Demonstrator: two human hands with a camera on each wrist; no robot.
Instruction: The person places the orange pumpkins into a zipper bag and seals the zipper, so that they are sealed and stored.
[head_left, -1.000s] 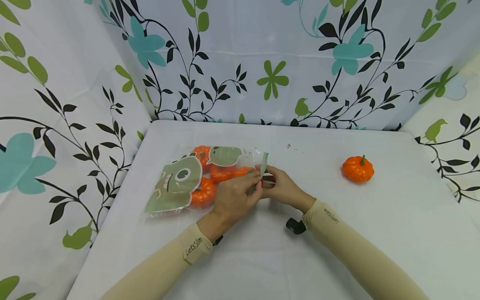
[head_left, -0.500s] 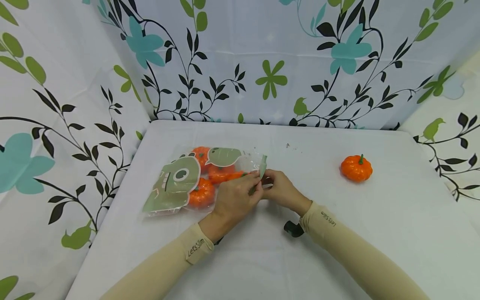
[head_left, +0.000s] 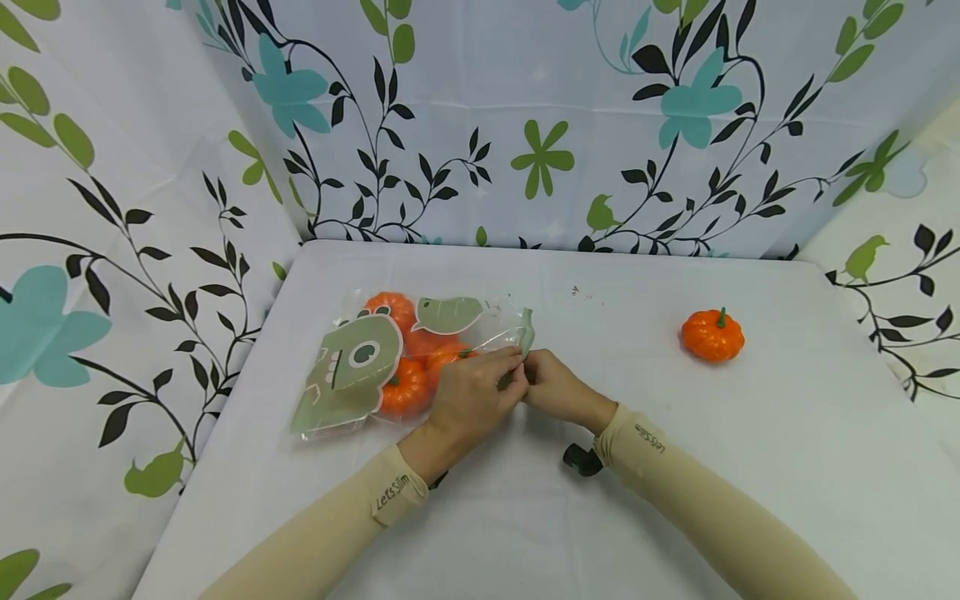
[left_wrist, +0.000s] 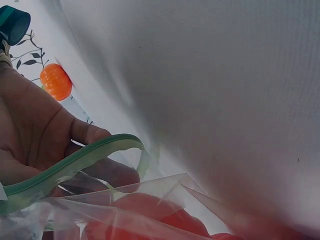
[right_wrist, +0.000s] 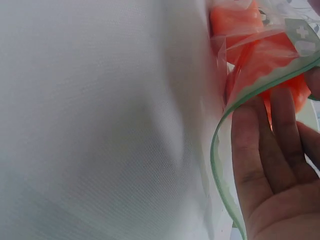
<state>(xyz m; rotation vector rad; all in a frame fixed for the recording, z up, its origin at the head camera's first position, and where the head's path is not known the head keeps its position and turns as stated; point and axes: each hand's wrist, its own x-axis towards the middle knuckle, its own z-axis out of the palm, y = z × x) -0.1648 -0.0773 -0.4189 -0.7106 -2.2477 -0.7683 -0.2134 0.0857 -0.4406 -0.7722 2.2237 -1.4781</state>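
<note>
A clear bag with a green dinosaur print (head_left: 352,367) lies on the table, several orange pumpkins (head_left: 406,387) inside it. My left hand (head_left: 476,396) pinches the near part of its green-edged opening. Right beside it, my right hand (head_left: 561,388) holds the same edge, the fingertips of both hands meeting. In the left wrist view the green zip strip (left_wrist: 75,159) curves across the right hand (left_wrist: 37,130). The right wrist view shows the strip (right_wrist: 215,150) bowed outward next to the fingers of a hand (right_wrist: 280,170). The fingertips are partly hidden in the head view.
One loose orange pumpkin (head_left: 712,336) sits on the white table at the right. A dark round object (head_left: 582,459) is by the right wrist. Patterned curtains (head_left: 465,117) stand behind the table and at its sides.
My right hand has moved slightly left and closer to my left hand along the bag's edge. The pumpkins inside have shifted a little to the left. The loose pumpkin stays put.
</note>
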